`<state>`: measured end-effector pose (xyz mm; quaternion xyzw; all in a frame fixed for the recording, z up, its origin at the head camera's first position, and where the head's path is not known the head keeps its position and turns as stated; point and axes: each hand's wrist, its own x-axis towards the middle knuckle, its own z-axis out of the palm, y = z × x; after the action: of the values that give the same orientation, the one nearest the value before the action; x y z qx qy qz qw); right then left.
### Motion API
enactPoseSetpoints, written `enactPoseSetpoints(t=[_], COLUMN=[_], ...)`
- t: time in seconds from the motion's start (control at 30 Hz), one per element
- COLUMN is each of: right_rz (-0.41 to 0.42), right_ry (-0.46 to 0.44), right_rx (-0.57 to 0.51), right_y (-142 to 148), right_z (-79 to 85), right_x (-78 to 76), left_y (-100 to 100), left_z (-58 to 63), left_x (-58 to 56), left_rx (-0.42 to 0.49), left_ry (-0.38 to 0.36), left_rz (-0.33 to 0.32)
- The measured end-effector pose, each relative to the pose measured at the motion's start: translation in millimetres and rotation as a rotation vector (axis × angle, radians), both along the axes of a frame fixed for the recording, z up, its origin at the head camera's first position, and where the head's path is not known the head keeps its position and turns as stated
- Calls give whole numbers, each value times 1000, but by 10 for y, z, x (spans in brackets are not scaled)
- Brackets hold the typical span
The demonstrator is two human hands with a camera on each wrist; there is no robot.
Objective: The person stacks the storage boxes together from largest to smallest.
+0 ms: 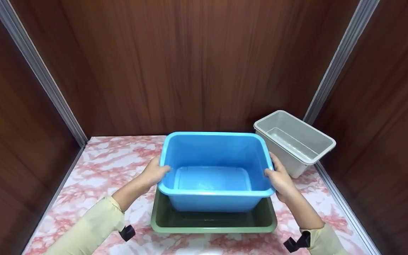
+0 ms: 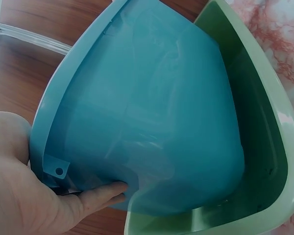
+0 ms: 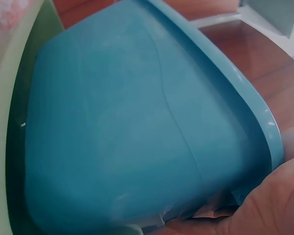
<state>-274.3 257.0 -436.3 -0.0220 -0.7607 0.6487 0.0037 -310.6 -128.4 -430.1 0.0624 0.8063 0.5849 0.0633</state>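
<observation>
The blue tub (image 1: 211, 203) is at the center of the head view, with its opening facing up. Its lower part is within the mouth of the green tub (image 1: 214, 230) at bottom center; contact between the two bases cannot be determined. The left hand (image 1: 155, 173) grasps the blue tub's left end — thumb over the rim, fingers against the outer wall. The right hand (image 1: 280, 179) grasps the right end in the same manner. A tab (image 2: 56, 167) with a round hole is located below the rim, beside the left hand. The gray bin (image 1: 289, 159) is positioned at right of center in the head view, tilted, just beyond the right hand. The table (image 1: 115, 156) has a red-and-white marbled surface. Brown panels (image 1: 204, 71) enclose the back and sides — metal strips (image 1: 37, 63) line the corners.
</observation>
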Motion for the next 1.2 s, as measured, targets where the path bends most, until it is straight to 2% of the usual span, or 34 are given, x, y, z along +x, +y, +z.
enactPoseSetpoints(t=[0.33,0.8,1.07,1.2], right_rz=[1,0,-20,-22], right_ry=[-10,-43,-49,-37], right_rx=[-6,18,34,31], right_y=[15,38,55,50], right_z=[-62,-187,-226,-252], right_x=[-36,-13,15,19], left_y=[-4,32,69,62], left_z=[-47,-244,-291,-332], left_x=[-46,-58,-67,-51], left_rx=[-16,-5,-7,21], left_ry=[-1,-18,-38,-42], left_rz=[-12,1,7,-9])
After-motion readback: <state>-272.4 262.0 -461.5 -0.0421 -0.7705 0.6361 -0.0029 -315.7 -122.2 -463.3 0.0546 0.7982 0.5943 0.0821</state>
